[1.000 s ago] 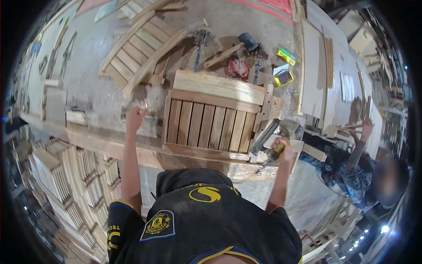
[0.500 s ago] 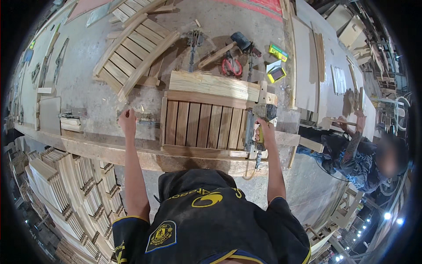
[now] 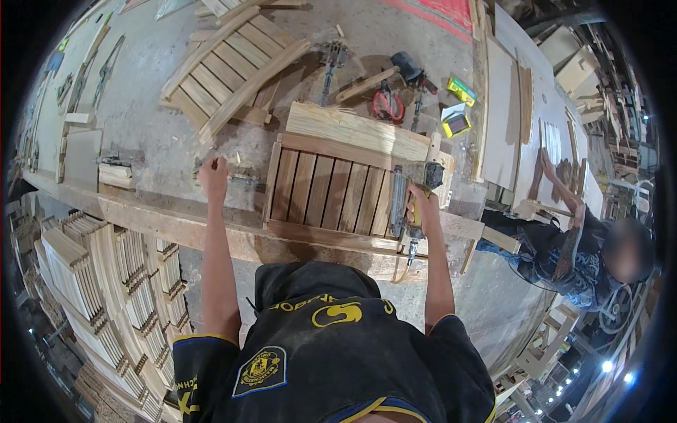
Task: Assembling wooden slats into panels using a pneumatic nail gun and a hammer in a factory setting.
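Note:
My right hand (image 3: 419, 206) grips a yellow-green air nail gun (image 3: 431, 175) with a hose at its lower end. The gun stands at the right end of a slatted wooden panel (image 3: 328, 190), which lies on the worktable (image 3: 151, 204). A pale, rough-edged board (image 3: 352, 134) runs along the panel's far side. To the left of the panel, my left hand (image 3: 213, 176) hovers above the table, closed, near a metal bar clamp (image 3: 247, 179). Whatever its fingers may hold is hidden.
Beyond lies another slatted panel (image 3: 229, 67). A hammer (image 3: 381, 76), red-handled pliers (image 3: 387, 106) and yellow-green boxes (image 3: 457, 121) sit at the back. Stacked slatted frames (image 3: 77, 271) stand below left. A co-worker (image 3: 564, 247) works at the right-hand table.
The whole view has shifted, and the near panel now lies at more of a slant. My right hand still holds the nail gun. The co-worker's arm has reached farther across their table.

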Demonstrator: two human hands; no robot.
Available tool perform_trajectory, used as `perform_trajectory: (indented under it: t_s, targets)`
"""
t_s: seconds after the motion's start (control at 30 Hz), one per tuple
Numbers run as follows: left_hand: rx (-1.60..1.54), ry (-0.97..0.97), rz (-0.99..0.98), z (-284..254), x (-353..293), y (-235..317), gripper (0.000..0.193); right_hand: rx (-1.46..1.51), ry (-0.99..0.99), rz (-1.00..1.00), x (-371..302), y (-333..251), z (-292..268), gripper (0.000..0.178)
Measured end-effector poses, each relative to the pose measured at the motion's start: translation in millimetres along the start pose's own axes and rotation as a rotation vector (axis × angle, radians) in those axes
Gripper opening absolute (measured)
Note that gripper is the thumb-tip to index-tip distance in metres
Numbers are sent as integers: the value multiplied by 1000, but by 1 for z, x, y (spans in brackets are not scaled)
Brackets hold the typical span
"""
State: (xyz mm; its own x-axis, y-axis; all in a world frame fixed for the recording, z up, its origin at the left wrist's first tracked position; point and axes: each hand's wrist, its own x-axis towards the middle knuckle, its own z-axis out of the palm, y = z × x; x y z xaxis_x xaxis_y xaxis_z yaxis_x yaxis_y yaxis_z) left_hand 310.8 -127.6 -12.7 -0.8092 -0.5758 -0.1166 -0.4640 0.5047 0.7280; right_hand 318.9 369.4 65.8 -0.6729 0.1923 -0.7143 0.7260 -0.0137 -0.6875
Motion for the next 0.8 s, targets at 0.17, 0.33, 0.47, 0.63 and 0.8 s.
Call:
perform_trajectory:
  t_s: [0.17,0.33,0.47,0.63,0.8]
  targets:
    - [-21,0,-26,1,-2,5,27,-63,-117,-8,8,3,23,26]
    - [-34,4,-29,0,-3,4,27,-102,-100,-30,12,9,33,27]
    - [-32,-14,-46,-2,-3,6,26,-225,-16,-67,2,-2,58,30]
    - [51,113,81,7,0,-5,27,-127,-121,-55,-2,-14,108,30]
    - [-4,134,41,7,-6,5,26,-118,-254,-10,0,-18,144,33]
